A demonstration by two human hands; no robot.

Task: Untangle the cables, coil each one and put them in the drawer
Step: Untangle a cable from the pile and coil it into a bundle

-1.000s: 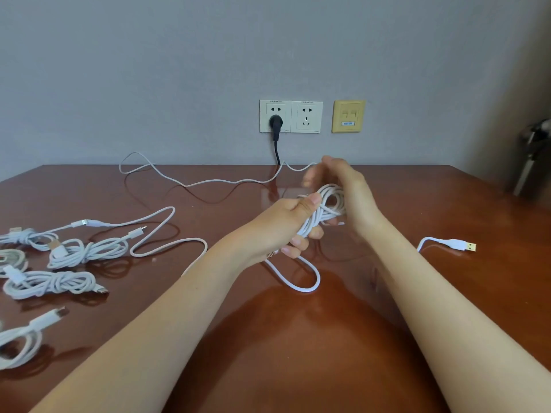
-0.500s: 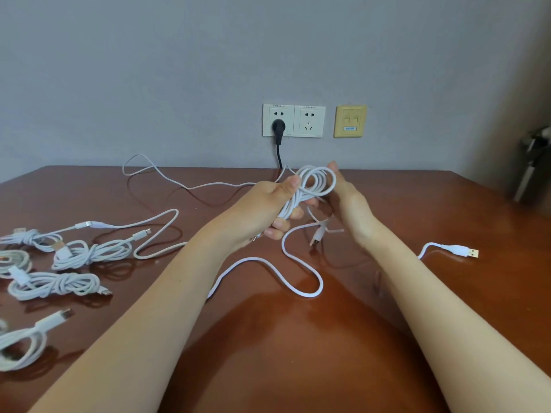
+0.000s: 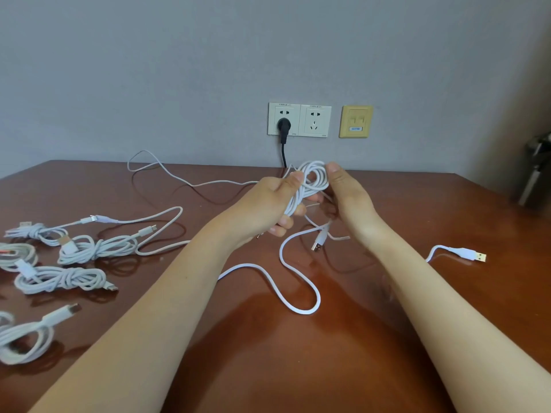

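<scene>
My left hand [image 3: 268, 201] grips a bundle of white cable loops [image 3: 311, 181] above the middle of the brown table [image 3: 268, 368]. My right hand [image 3: 348, 195] is at the bundle's right side, its thumb on the top loop; its fingers are hidden behind. A loose length of the same cable [image 3: 298, 296] hangs down and loops over the table, and a USB plug [image 3: 319, 242] dangles below the hands. Several coiled white cables [image 3: 62, 278] lie at the left. No drawer is in view.
Another white cable end with a USB plug [image 3: 465, 254] lies at the right. A thin white cable [image 3: 167, 174] runs along the back of the table. A black plug [image 3: 283, 126] sits in the wall socket. A metal object [image 3: 533, 174] stands at the far right.
Both hands have lifted the bundle up and away from me. The loose cable on the table has spread out to the left. The right hand has shifted from over the bundle to its right side.
</scene>
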